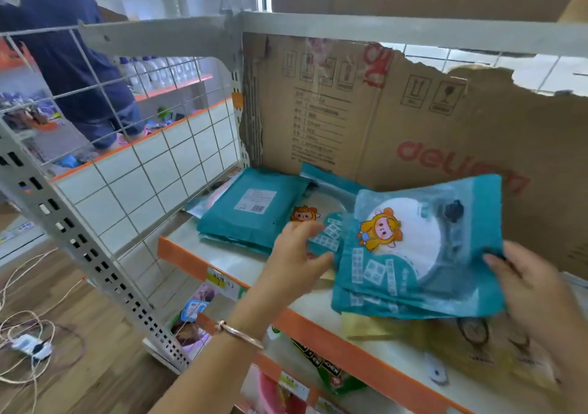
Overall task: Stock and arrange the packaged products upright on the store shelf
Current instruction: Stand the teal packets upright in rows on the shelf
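Note:
Teal plastic packages with a cartoon figure lie on the white shelf [241,264] with its orange front edge. My right hand [525,283] grips the right edge of the top teal package [423,245], which is tilted and lifted a little over another like it. My left hand [296,254] reaches in with its fingers loosely curved and touches the edge of a flat teal package [321,222] beside it. A stack of teal packages [254,210] lies face down at the shelf's back left, label side up. Yellow packages [445,337] lie flat under the lifted ones.
A torn cardboard sheet [413,127] stands against the shelf's back. A wire grid panel [143,171] and a perforated upright [79,238] close the left side. Goods fill the lower shelf [197,315]. Cables and a power strip [28,343] lie on the floor. A person in blue [63,63] stands beyond.

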Available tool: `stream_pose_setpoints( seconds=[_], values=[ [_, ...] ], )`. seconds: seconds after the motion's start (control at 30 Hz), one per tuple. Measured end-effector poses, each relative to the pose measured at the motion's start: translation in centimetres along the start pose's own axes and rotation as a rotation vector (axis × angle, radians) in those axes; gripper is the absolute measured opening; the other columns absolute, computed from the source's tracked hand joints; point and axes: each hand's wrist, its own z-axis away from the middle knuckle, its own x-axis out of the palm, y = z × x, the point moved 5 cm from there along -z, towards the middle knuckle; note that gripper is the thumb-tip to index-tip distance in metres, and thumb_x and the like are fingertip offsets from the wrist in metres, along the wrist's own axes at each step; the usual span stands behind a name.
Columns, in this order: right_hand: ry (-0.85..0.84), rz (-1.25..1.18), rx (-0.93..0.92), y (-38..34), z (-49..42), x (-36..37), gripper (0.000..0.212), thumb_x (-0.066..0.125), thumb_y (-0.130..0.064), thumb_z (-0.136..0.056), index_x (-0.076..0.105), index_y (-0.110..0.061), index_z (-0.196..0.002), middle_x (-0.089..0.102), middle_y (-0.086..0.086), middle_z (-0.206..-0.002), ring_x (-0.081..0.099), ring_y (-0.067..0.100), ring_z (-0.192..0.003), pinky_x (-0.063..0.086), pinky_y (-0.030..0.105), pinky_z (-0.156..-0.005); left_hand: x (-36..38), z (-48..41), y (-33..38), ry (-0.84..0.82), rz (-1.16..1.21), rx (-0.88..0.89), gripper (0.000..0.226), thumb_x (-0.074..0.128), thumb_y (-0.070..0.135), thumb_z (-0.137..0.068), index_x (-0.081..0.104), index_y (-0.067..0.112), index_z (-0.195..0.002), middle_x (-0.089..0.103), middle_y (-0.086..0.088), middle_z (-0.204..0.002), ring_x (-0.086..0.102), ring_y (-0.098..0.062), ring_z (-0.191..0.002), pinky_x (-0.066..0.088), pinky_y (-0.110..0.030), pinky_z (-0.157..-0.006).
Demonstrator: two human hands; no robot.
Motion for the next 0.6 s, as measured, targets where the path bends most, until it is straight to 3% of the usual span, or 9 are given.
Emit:
stream_pose_setpoints(
  seconds=[0.07,0.17,0.23,0.3,0.37,0.43,0.53,0.6],
  values=[
    [-0.069,0.137,-0.192,-2.9,-1.1,-1.7,0.028,0.047,-0.050,-0.088,0.060,-0.026,-0.084,0.066,0.004,-0.078,0.055,0.013,-0.078,0.041,0.021,-0.061,-0.7,-1.1,2.3,0.026,-0.037,0.160,0.069,0.072,0.027,-0.079,0.036,0.025,-0.138,0.036,0.003,-0.129,0.038,-0.012,-0.119,0.035,-0.024,-0.105],
    [-0.148,0.288,-0.423,-7.6,-3.0,-2.4,0.043,0.044,-0.045,-0.085,0.067,-0.008,-0.092,0.067,0.004,-0.082,0.052,0.008,-0.078,0.038,0.009,-0.069,-1.1,-3.9,4.9,-0.024,-0.098,0.233,0.105,0.079,0.037,-0.069,0.011,0.027,-0.148,0.017,0.006,-0.149,0.017,-0.014,-0.138,0.020,-0.032,-0.115],
    [-0.163,0.339,-0.535,-10.3,-3.7,-2.2,0.031,0.045,-0.020,-0.083,0.068,-0.003,-0.095,0.064,-0.002,-0.083,0.052,0.004,-0.077,0.038,0.004,-0.073,-0.9,-5.5,5.2,-0.131,-0.117,0.203,0.110,0.082,0.046,-0.061,0.015,0.032,-0.147,0.020,0.008,-0.152,0.018,-0.013,-0.140,0.021,-0.038,-0.116],
    [-0.190,0.375,-0.607,-11.8,-4.1,-1.2,0.022,0.047,-0.006,-0.086,0.067,-0.001,-0.095,0.065,0.003,-0.084,0.058,0.015,-0.080,0.045,0.020,-0.080,-0.2,-5.9,4.5,-0.299,-0.035,0.174,0.078,0.082,0.050,-0.057,0.048,0.039,-0.126,0.052,0.010,-0.135,0.045,-0.013,-0.127,0.036,-0.043,-0.108],
    [-0.222,0.411,-0.616,-12.2,-4.4,0.2,0.017,0.052,0.002,-0.089,0.066,-0.004,-0.095,0.066,0.007,-0.088,0.059,0.025,-0.084,0.047,0.037,-0.078,0.7,-5.2,3.2,-0.401,0.087,0.086,0.038,0.081,0.036,-0.067,0.065,0.031,-0.101,0.069,0.008,-0.109,0.063,-0.011,-0.104,0.049,-0.040,-0.096],
    [-0.205,0.351,-0.618,-11.8,-4.4,0.9,0.012,0.056,-0.005,-0.090,0.066,-0.011,-0.093,0.066,0.002,-0.088,0.059,0.020,-0.085,0.046,0.031,-0.079,1.6,-4.4,1.8,-0.393,0.243,0.021,0.021,0.075,0.016,-0.077,0.068,0.024,-0.095,0.071,0.002,-0.103,0.067,-0.011,-0.095,0.052,-0.036,-0.093],
    [-0.084,0.011,-0.450,-10.0,-3.7,-0.1,0.008,0.057,-0.031,-0.090,0.063,-0.025,-0.091,0.065,-0.012,-0.090,0.058,0.002,-0.086,0.043,0.008,-0.075,1.8,-3.5,0.0,-0.336,0.435,-0.052,0.021,0.069,0.009,-0.080,0.068,0.021,-0.097,0.071,0.000,-0.104,0.067,-0.011,-0.096,0.052,-0.028,-0.090],
    [-0.072,-0.378,-0.198,-6.9,-2.8,-0.5,0.026,0.058,-0.050,-0.080,0.064,-0.032,-0.099,0.067,-0.013,-0.100,0.061,-0.002,-0.090,0.050,0.013,-0.078,1.6,-3.2,-1.3,-0.313,0.495,-0.097,0.024,0.068,0.008,-0.080,0.067,0.017,-0.102,0.071,-0.001,-0.106,0.066,-0.013,-0.100,0.052,-0.026,-0.089]
  ],
)
